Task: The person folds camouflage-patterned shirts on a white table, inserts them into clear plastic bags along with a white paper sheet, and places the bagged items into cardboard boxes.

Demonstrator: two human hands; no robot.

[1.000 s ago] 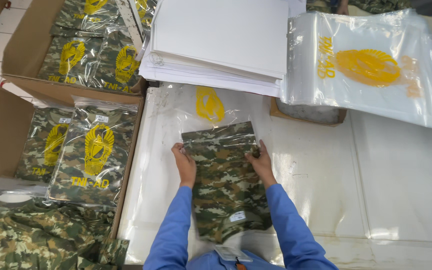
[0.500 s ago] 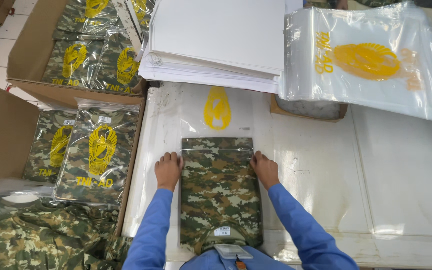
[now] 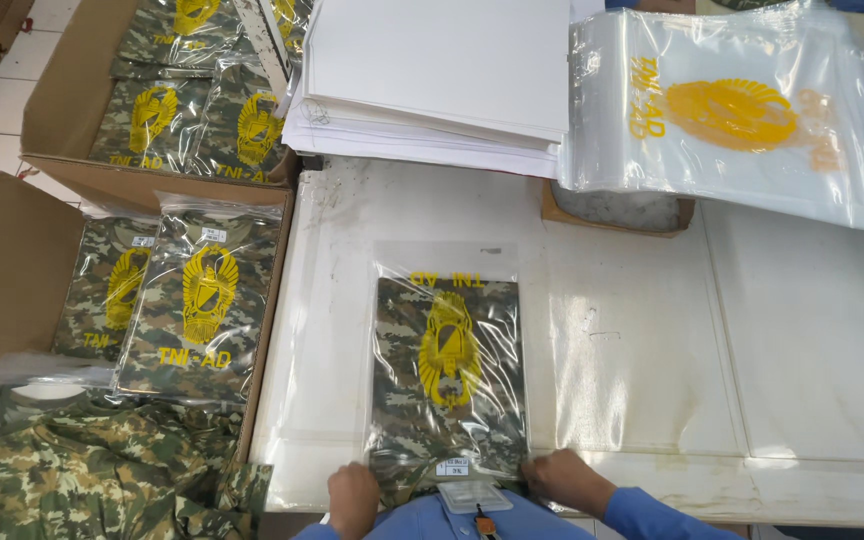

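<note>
Partly cropped, left hand [image 3: 354, 500], right hand [image 3: 569, 480] — gripping bagged camouflage shirt [image 3: 448, 375]

Bagged camouflage shirt [image 3: 447, 370] on white table [image 3: 652, 380]

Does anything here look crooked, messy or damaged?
Mostly tidy. The bagged camouflage garment lies straight under both hands. The stack of clear printed bags sits tilted, overhanging a small cardboard box, and the white table looks scuffed and stained.
</note>
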